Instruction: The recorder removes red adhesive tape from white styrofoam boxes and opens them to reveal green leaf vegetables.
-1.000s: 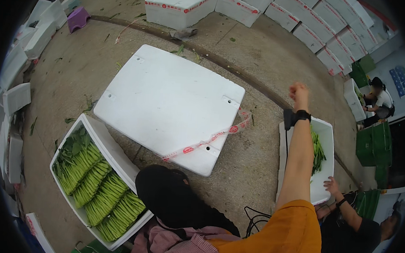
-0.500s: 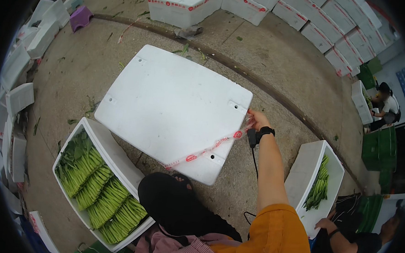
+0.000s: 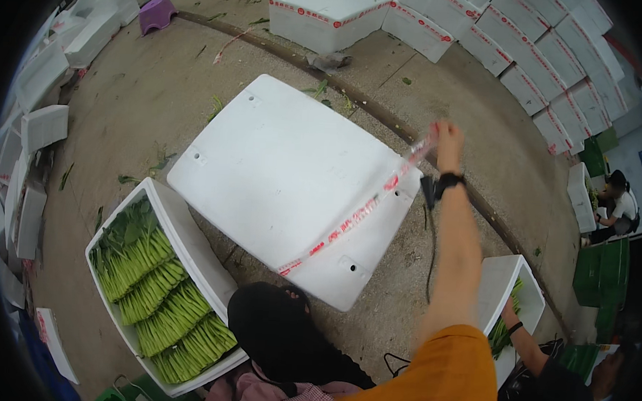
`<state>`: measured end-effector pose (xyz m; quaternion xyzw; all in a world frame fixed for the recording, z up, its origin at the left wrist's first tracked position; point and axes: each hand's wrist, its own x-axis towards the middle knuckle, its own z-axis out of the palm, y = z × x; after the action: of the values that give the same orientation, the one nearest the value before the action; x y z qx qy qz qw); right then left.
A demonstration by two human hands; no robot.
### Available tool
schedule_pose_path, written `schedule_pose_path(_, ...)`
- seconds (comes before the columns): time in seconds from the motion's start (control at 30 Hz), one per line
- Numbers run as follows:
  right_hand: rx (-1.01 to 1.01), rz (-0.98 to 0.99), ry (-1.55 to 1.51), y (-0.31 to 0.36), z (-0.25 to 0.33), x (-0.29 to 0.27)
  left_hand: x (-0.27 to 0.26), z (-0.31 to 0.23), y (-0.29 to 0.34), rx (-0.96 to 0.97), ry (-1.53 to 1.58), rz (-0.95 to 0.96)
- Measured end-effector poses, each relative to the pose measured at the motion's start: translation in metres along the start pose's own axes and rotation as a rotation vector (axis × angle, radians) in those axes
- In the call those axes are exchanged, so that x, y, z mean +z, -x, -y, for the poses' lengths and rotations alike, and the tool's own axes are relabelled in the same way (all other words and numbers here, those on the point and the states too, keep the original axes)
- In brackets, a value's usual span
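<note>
My right hand (image 3: pixel 449 140) is closed on the free end of a strip of clear packing tape (image 3: pixel 360 216) with red print. The strip runs taut and slanting over the lid of a white foam box (image 3: pixel 286 170) and reaches the lid's near edge. My hand is beyond the box's right corner, apart from the lid. My left hand is not in view. A black-clothed knee (image 3: pixel 274 325) covers the ground at the box's near side. To the left stands an open foam box (image 3: pixel 205 267) filled with bundled green leafy stalks (image 3: pixel 164 287).
At the right, a co-worker's hand reaches into another foam box (image 3: pixel 502 272) of greens. White boxes (image 3: pixel 522 37) are stacked at the back right, with more boxes (image 3: pixel 44 77) along the left. A purple stool (image 3: pixel 156 12) and green crates (image 3: pixel 600 269) stand farther off.
My right hand has moved up and away to the right, lifting the tape and drawing it straighter over the lid. The co-worker's hand has moved into the box of greens.
</note>
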<state>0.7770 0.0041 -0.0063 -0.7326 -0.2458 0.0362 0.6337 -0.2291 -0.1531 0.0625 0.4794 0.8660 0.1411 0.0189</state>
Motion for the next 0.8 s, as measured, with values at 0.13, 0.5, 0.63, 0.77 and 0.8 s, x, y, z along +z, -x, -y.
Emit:
schedule_pose_path(0.13,-0.429,0.326,0.13,-0.018,0.161,0.091,-0.015,-0.071,0.013,-0.186,-0.002,0.078)
schedule_pose_path(0.5,-1.384,-0.106,1.582,-0.13,0.386,0.118,0.026,0.018,0.006,0.004,0.252,-0.195)
schedule_pose_path(0.63,-1.175,0.156,1.166,0.056,0.395,0.157,-0.006,0.025,0.024,-0.087,0.185,-0.199)
schedule_pose_path(0.77,-0.711,1.269,0.75,0.217,0.249,0.198,-0.01,0.004,0.041,-0.012,0.213,-0.282)
schedule_pose_path(0.8,-0.879,1.457,0.633,0.242,0.184,0.194,-0.002,-0.008,0.038,-0.021,0.233,-0.276)
